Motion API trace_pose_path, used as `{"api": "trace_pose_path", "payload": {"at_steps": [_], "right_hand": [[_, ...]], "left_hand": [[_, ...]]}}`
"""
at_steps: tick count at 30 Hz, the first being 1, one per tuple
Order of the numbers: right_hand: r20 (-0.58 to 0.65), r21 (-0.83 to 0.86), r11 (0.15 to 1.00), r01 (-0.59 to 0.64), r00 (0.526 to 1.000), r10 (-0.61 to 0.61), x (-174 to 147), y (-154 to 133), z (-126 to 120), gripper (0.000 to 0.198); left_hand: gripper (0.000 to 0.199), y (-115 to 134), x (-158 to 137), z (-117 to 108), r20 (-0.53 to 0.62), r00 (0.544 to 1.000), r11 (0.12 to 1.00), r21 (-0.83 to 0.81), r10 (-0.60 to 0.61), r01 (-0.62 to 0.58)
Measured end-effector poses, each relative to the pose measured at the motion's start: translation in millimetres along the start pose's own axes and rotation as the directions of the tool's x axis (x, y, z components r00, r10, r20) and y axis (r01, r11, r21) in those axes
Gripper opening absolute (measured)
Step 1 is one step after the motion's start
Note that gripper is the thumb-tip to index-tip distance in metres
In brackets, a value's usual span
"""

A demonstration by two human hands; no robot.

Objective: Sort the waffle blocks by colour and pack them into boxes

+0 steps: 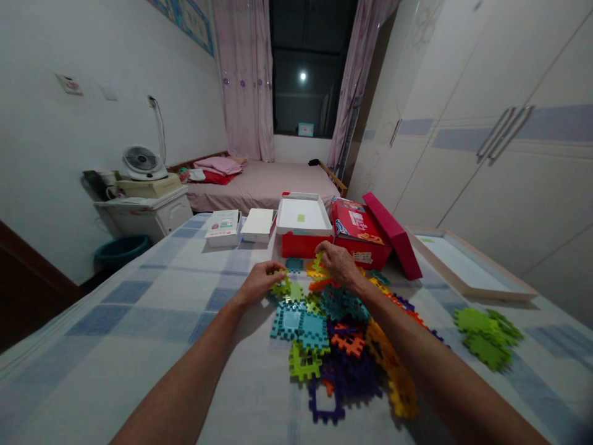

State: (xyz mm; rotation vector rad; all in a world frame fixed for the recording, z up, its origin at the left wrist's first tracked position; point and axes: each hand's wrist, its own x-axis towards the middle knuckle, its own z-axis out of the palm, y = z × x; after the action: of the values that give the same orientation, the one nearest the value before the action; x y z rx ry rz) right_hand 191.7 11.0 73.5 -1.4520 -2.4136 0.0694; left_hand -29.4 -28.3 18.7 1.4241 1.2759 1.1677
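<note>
A loose heap of interlocking plastic tiles with notched edges lies on the bed before me. My left hand [260,282] is at the heap's far left side, its fingers pinching a green notched tile [280,287]. My right hand [339,264] reaches over the heap's far side and grips a yellow-green notched tile [319,261]. Blue tiles [313,330] lie nearer to me, with a green open-frame tile [304,363], an orange tile [349,343] and a purple frame tile [316,415] close by. My right forearm passes above yellow-orange tiles [402,390] and hides part of the heap.
Behind the heap stand a white tray [303,213] on a red box, a printed red box [359,225] and a leaning red lid [393,235]. Small white boxes [223,227] are left of these. A shallow tray [472,262] and round-looking green pieces [486,337] lie to the right.
</note>
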Motion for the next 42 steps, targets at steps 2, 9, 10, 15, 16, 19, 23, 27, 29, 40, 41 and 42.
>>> {"api": "trace_pose_path", "payload": {"at_steps": [2,9,10,15,16,19,23,27,29,40,41,42], "right_hand": [[0.005,0.057,0.998,0.026,1.000,-0.026,-6,1,-5,0.032],[0.354,0.148,0.953,0.264,0.886,-0.300,-40,-10,-9,0.020],[0.387,0.081,0.965,0.249,0.884,-0.261,-41,-11,-12,0.019],[0.317,-0.161,0.984,0.077,0.948,-0.022,-40,-11,-32,0.019],[0.313,-0.154,0.985,0.075,0.949,-0.023,-40,-10,-34,0.021],[0.400,-0.066,0.987,0.146,0.910,-0.108,-41,-12,-32,0.024],[0.484,-0.031,0.969,0.246,0.852,-0.201,-45,-19,-21,0.017],[0.492,0.050,0.965,0.256,0.835,-0.247,-43,-21,-16,0.017],[0.517,0.066,0.967,0.247,0.820,-0.245,-42,-20,-16,0.019],[0.585,0.031,0.981,0.190,0.793,-0.172,-41,-16,-15,0.056],[0.589,0.022,0.980,0.196,0.790,-0.172,-40,-15,-14,0.055],[0.593,0.011,0.980,0.199,0.788,-0.166,-40,-15,-14,0.055]], "left_hand": [[0.024,-1,-3,7,0.103,0.992,0.978,0.186,0.079,-0.097],[0.038,-11,-2,17,0.201,0.962,0.863,0.435,0.185,-0.257],[0.043,-11,-2,17,0.200,0.964,0.865,0.437,0.173,-0.246],[0.046,-3,-5,18,0.159,0.973,0.906,0.364,0.167,-0.216],[0.043,-2,-5,18,0.148,0.975,0.915,0.345,0.167,-0.209],[0.036,2,-6,19,0.106,0.979,0.933,0.301,0.174,-0.199],[0.033,3,-4,18,0.007,0.988,0.966,0.212,0.153,-0.150],[0.039,-2,-4,17,-0.059,0.996,0.990,0.128,0.064,-0.056],[0.042,-4,-4,17,-0.074,0.996,0.995,0.091,0.040,-0.033],[0.042,-3,-4,20,-0.051,0.997,0.994,0.101,0.055,-0.050],[0.042,-3,-4,20,-0.049,0.997,0.994,0.102,0.054,-0.049],[0.041,-4,-4,20,-0.046,0.998,0.994,0.100,0.051,-0.046]]}}
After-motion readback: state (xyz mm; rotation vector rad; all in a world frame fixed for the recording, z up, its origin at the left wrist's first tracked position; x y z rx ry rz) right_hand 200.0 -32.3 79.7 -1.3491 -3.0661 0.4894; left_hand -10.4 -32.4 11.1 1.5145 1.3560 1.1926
